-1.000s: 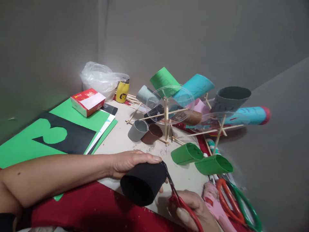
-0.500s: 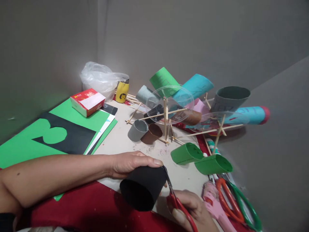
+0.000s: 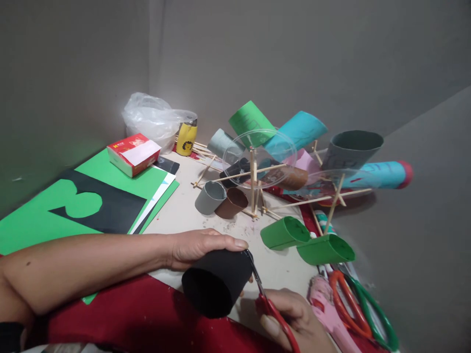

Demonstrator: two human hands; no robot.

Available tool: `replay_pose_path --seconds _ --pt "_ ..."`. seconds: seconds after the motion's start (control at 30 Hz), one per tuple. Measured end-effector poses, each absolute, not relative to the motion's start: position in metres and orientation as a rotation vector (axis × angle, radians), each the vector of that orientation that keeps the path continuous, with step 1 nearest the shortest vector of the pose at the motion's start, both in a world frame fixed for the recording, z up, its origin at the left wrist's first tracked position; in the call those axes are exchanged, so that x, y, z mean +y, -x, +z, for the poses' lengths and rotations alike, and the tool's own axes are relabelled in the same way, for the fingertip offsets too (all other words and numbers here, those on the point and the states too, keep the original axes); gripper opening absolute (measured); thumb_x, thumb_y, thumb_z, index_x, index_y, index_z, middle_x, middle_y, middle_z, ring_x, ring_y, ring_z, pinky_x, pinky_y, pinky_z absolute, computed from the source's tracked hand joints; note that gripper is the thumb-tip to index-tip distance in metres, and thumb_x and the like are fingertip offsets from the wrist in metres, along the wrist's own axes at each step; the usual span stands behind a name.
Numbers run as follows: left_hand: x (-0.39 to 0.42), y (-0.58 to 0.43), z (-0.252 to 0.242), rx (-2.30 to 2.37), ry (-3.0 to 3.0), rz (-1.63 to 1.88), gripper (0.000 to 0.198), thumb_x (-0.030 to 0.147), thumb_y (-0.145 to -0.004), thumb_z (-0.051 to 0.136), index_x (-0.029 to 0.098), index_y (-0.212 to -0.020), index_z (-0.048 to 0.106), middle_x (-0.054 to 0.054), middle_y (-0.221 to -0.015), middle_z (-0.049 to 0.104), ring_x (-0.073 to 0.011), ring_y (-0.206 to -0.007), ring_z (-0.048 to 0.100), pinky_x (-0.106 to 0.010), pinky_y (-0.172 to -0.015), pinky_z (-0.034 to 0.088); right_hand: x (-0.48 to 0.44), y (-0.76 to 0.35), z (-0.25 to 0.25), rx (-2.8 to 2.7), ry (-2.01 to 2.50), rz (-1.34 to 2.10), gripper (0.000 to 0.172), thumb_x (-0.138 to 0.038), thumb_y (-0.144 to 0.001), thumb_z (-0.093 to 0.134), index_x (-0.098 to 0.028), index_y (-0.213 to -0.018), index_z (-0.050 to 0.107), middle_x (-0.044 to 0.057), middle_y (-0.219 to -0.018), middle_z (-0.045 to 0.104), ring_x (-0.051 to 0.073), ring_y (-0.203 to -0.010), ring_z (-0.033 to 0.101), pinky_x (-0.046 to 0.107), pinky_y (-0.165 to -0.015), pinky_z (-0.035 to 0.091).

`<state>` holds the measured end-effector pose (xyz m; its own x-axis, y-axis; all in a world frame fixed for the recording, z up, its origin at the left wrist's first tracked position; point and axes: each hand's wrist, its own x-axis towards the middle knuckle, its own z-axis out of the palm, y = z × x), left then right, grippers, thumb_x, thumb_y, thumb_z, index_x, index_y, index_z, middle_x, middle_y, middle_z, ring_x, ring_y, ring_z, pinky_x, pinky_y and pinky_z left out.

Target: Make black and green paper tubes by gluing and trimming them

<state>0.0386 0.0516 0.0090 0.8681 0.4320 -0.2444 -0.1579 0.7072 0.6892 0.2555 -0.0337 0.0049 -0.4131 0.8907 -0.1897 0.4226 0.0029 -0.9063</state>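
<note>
My left hand [image 3: 198, 247] grips a black paper tube [image 3: 221, 277], thumb along its top and the other fingers mostly hidden behind it. The tube's open end tilts toward me. In my right hand [image 3: 294, 316] is a pair of red-handled scissors [image 3: 274, 314], fingers in the loops. The blades lie against the tube's far right rim, close to my left thumb tip. Whether they are cutting into the paper cannot be made out. Two green paper tubes [image 3: 285, 233] lie just beyond on the table [image 3: 253, 267].
Behind stand wooden-stick frames [image 3: 253, 181] with clear plastic discs and several coloured tubes. Green sheets [image 3: 33, 211], a black cut-out sheet [image 3: 121, 208] and a red tissue pack [image 3: 133, 154] are at left. A pink glue gun [image 3: 331, 314] and large scissors [image 3: 371, 309] lie at right.
The black tube and the scissor blades have shifted very slightly up and left at the rim. Both hands keep their hold.
</note>
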Motion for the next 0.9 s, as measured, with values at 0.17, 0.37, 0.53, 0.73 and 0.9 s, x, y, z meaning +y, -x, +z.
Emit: replay_pose_path --seconds 0.17,0.37,0.53,0.73,0.9 --pt "0.0507 -0.0391 0.0097 0.460 -0.700 0.344 0.043 0.053 -0.065 0.077 0.012 -0.078 0.069 -0.003 -0.071 0.070 -0.0163 -0.067 0.063 -0.029 -0.074 0.050 -0.0335 -0.2545 0.0094 -1.842 1.302 1.416 0.060 -0.071 -0.077 0.058 -0.020 -0.053 0.038 -0.003 -0.054 0.032 0.012 -0.052 0.030 0.024 -0.048 0.027" --pt "0.0491 -0.0393 0.0094 0.475 -0.684 0.349 0.037 0.048 -0.070 0.074 0.013 -0.077 0.068 -0.002 -0.070 0.069 -0.0154 -0.067 0.063 -0.028 -0.075 0.048 -0.0331 -0.2524 0.0129 -1.859 1.337 1.372 0.059 -0.071 -0.075 0.059 -0.019 -0.052 0.042 -0.003 -0.054 0.033 0.012 -0.052 0.031 0.024 -0.047 0.030" --pt "0.0492 -0.0392 0.0105 0.484 -0.678 0.347 0.036 0.047 -0.069 0.076 0.013 -0.077 0.069 -0.001 -0.071 0.069 -0.0141 -0.066 0.061 -0.026 -0.075 0.047 -0.0330 -0.2547 0.0090 -1.937 1.354 1.344 0.058 -0.067 -0.082 0.053 -0.020 -0.056 0.031 -0.004 -0.053 0.029 0.011 -0.052 0.027 0.024 -0.048 0.025" --pt "0.0491 -0.0400 0.0125 0.463 -0.661 0.352 0.037 0.048 -0.067 0.078 0.013 -0.076 0.068 -0.001 -0.072 0.069 -0.0127 -0.065 0.059 -0.025 -0.075 0.046 -0.0341 -0.2553 0.0077 -1.920 1.327 1.324 0.058 -0.063 -0.085 0.052 -0.021 -0.056 0.027 -0.005 -0.053 0.025 0.010 -0.050 0.024 0.024 -0.046 0.020" --pt "0.0493 -0.0405 0.0099 0.459 -0.652 0.365 0.037 0.050 -0.072 0.073 0.013 -0.078 0.067 -0.001 -0.074 0.068 -0.0120 -0.070 0.059 -0.023 -0.077 0.044 -0.0337 -0.2536 0.0093 -1.886 1.327 1.364 0.057 -0.062 -0.085 0.053 -0.020 -0.055 0.029 -0.005 -0.051 0.026 0.010 -0.049 0.025 0.025 -0.045 0.021"
